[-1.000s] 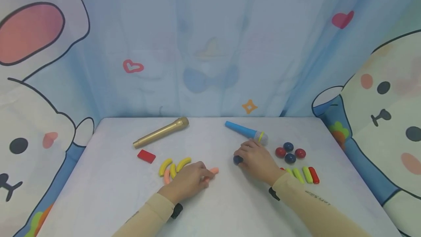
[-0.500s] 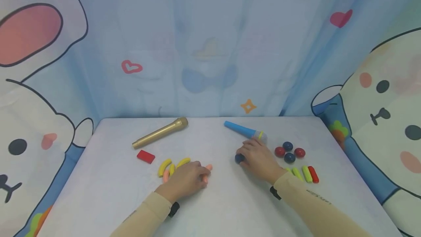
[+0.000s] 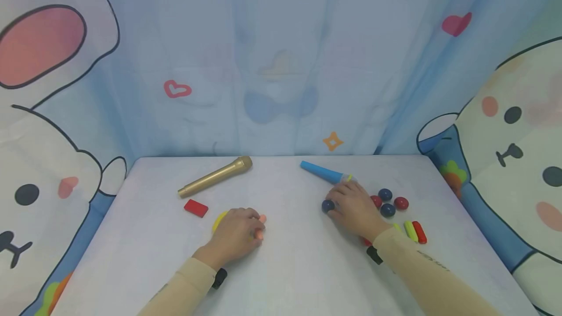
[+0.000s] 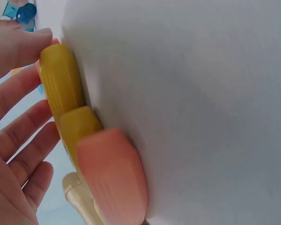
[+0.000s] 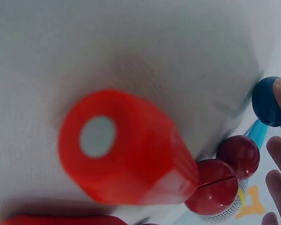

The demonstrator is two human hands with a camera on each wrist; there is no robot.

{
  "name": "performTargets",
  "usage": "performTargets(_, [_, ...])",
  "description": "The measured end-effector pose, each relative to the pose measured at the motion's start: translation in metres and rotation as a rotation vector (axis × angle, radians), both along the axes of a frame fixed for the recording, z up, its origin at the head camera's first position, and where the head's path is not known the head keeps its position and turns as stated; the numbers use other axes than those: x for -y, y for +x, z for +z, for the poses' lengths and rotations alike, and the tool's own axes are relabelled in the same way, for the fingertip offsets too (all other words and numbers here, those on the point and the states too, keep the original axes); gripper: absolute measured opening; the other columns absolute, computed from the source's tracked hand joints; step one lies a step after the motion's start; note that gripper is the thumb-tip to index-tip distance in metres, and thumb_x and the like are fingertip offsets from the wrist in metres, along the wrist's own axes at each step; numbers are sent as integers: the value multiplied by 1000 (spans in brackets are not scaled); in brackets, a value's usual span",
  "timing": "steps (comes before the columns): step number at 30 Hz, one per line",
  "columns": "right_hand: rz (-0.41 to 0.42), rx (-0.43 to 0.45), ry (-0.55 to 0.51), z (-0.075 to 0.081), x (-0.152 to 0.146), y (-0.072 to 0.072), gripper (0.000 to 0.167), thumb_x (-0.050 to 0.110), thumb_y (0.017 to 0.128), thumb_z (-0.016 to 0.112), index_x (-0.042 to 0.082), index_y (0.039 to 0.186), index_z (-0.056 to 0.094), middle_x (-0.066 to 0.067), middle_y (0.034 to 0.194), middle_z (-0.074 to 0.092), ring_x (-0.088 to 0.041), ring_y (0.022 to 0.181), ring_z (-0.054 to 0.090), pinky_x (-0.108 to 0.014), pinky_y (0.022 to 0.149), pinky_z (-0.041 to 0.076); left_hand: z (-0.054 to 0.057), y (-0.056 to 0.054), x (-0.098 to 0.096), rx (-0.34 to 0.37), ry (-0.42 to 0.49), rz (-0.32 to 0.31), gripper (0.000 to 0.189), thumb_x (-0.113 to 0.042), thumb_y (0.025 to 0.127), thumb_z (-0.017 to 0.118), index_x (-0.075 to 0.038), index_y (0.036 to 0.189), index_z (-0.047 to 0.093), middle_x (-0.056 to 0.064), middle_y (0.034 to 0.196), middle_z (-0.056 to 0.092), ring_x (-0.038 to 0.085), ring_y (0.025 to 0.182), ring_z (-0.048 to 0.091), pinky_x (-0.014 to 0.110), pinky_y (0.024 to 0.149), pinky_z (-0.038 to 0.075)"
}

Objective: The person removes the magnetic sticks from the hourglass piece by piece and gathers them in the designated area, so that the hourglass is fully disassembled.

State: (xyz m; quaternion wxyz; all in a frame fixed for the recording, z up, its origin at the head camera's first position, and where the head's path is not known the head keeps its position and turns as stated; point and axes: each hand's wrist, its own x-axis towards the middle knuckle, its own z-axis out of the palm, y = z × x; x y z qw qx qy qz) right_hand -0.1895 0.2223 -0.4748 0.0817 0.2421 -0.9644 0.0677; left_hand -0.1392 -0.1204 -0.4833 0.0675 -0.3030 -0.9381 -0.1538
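Observation:
My left hand (image 3: 234, 235) pinches a small pink curved piece (image 3: 259, 233) between thumb and fingers, low over the table. In the left wrist view the thumb tip lies beside a yellow curved piece (image 4: 61, 77), with another pink curved piece (image 4: 112, 173) nearer the camera. A yellow piece (image 3: 219, 219) shows past the hand; the hand hides the rest of this group in the head view. My right hand (image 3: 355, 211) pinches a dark blue ball (image 3: 328, 206) with thumb and fingertips. Red balls (image 5: 213, 185) lie close to that hand, beside other blue balls (image 3: 388, 210).
A gold toy microphone (image 3: 215, 177) and a red rectangular block (image 3: 196, 208) lie at the back left. Behind the right hand is a blue toy microphone (image 3: 322, 172). Red sticks (image 3: 419, 232) and green sticks (image 3: 411, 231) lie to the right, partly under the right forearm.
My left hand has moved left with the pink piece, over the yellow group. My right hand has shifted slightly right and back with the blue ball, closer to the other balls.

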Motion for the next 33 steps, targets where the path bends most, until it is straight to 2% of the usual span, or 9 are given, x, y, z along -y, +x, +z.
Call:
performTargets(6, [-24, 12, -4, -2, -4, -4, 39, 25, 81, 84, 13, 115, 71, -9, 125, 63, -33, 128, 47, -54, 115, 24, 2, -1, 5, -50, 29, -25, 19, -23, 73, 86, -18, 89, 78, -3, 103, 69, 18, 98, 64, 42, 96, 47])
performTargets(11, [-26, 19, -18, -3, -6, -8, 46, 26, 81, 84, 12, 121, 69, -10, 129, 61, -34, 130, 45, -54, 114, 27, 4, -3, 3, -29, 28, -22, 22, -24, 76, 85, -17, 95, 78, -3, 104, 68, 17, 101, 63, 41, 98, 46])
performTargets(17, [-81, 80, -96, -3, -12, -6, 55, 27, 81, 84, 11, 130, 63, -13, 137, 56, -36, 136, 40, -56, 114, 26, 4, -4, 1, -2, 39, -10, 24, -26, 77, 85, -16, 98, 78, -3, 106, 68, 17, 105, 62, 41, 98, 45])
performTargets(21, [-118, 111, -133, -3, -18, -2, 58, 27, 80, 85, 12, 132, 62, -14, 140, 54, -37, 138, 37, -58, 112, 28, 5, -4, -1, 2, 64, -16, 15, -23, 77, 85, -19, 81, 71, -2, 106, 68, 18, 104, 62, 41, 96, 46])
performTargets(24, [-145, 132, -161, -2, -21, -1, 60, 29, 80, 85, 14, 133, 61, -13, 142, 53, -37, 139, 36, -58, 112, 29, 5, -4, -2, 9, 70, -16, 25, -23, 77, 83, -24, 70, 59, -2, 107, 68, 18, 104, 62, 41, 96, 47])
performTargets(26, [-157, 139, -191, -2, -23, -1, 60, 30, 81, 85, 14, 133, 61, -14, 141, 53, -37, 140, 35, -59, 111, 30, 6, -5, -2, 16, 74, -13, 28, -23, 78, 83, -25, 69, 56, -2, 108, 68, 18, 105, 62, 41, 94, 48])
performTargets(28, [-166, 136, -211, -1, -24, -1, 58, 31, 82, 84, 14, 133, 61, -13, 140, 53, -37, 139, 36, -59, 110, 31, 7, -5, -1, 34, 80, -5, 21, -25, 79, 82, -23, 74, 62, -2, 110, 68, 19, 107, 62, 42, 94, 48])
performTargets(30, [-165, 131, -221, 0, -25, -1, 57, 31, 83, 83, 14, 133, 61, -15, 140, 54, -38, 139, 36, -60, 110, 31, 9, -5, 0, 59, 98, 14, 13, -28, 82, 80, -20, 87, 71, -1, 115, 68, 21, 112, 61, 44, 96, 47])
performTargets(33, [-158, 141, -222, 4, -28, 2, 57, 34, 86, 80, 14, 135, 59, -15, 142, 52, -38, 140, 34, -61, 109, 31, 17, -3, 6, 116, 122, 71, 39, -34, 85, 77, -16, 119, 71, 1, 129, 63, 24, 123, 55, 47, 103, 43])
